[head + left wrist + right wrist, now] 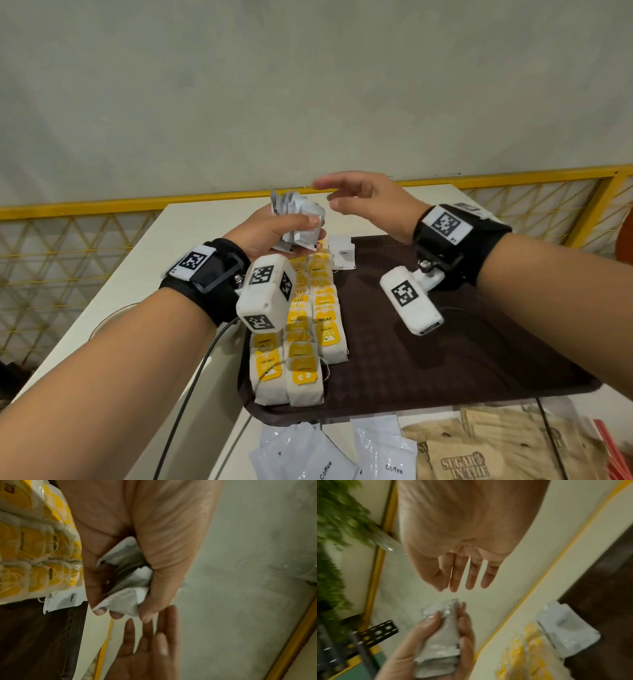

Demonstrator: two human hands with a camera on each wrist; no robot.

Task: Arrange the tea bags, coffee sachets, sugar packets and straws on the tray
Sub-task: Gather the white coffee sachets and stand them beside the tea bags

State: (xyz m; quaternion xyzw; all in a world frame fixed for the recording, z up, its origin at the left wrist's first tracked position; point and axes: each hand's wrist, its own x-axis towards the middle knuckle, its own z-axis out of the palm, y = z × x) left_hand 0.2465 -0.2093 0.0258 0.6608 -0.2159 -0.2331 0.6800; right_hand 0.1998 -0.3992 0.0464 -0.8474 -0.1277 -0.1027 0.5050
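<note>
My left hand (pixel 291 236) grips a stack of white coffee sachets (pixel 298 222) above the far left of the dark brown tray (pixel 428 359); the same stack (pixel 123 582) is pinched between thumb and fingers in the left wrist view. My right hand (pixel 346 198) hovers just right of the stack, fingers straight and empty, its fingers (pixel 462 577) spread. Rows of yellow-tagged tea bags (pixel 308 329) fill the tray's left side. One coffee sachet (pixel 342 255) lies on the tray beyond them.
More coffee sachets (pixel 342 452) and brown sugar packets (pixel 496 448) lie on the white table (pixel 120 291) in front of the tray. Something red (pixel 613 452) shows at the bottom right corner. A yellow railing (pixel 85 209) runs behind the table.
</note>
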